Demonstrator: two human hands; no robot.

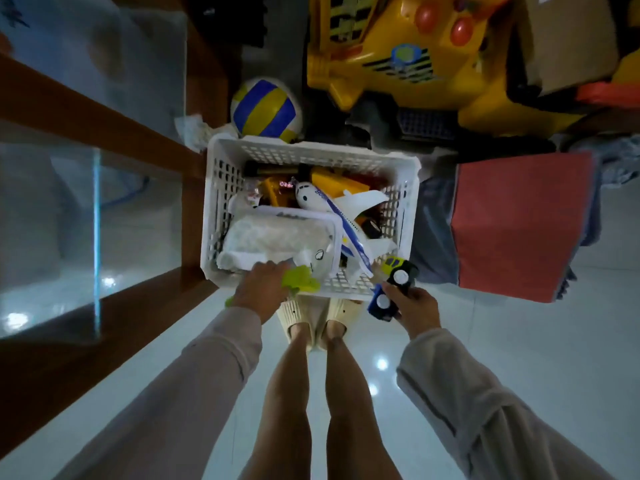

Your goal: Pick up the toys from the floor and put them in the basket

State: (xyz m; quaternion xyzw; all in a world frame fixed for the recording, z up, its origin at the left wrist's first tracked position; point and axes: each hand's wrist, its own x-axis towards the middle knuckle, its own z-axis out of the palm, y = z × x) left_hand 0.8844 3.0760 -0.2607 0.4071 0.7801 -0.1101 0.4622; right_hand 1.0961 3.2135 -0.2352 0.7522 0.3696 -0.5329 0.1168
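Note:
A white perforated basket [228,174] stands on the floor right in front of my feet. Inside lie a white and blue toy airplane [341,216], yellow toys and a white bundle. My left hand [259,289] hovers over the basket's near rim, closed around a lime-green toy [299,277]. My right hand [415,308] is at the basket's near right corner and grips toy cars: a blue one [379,304] with white wheels and a yellow-green one [394,263] sticking out above it.
A blue, yellow and white ball [265,109] rests behind the basket. A big yellow ride-on vehicle [398,53] fills the top right. A red box [519,223] sits to the right. A wood-framed glass cabinet [104,202] runs along the left. Glossy pale tiles [519,341] cover the floor.

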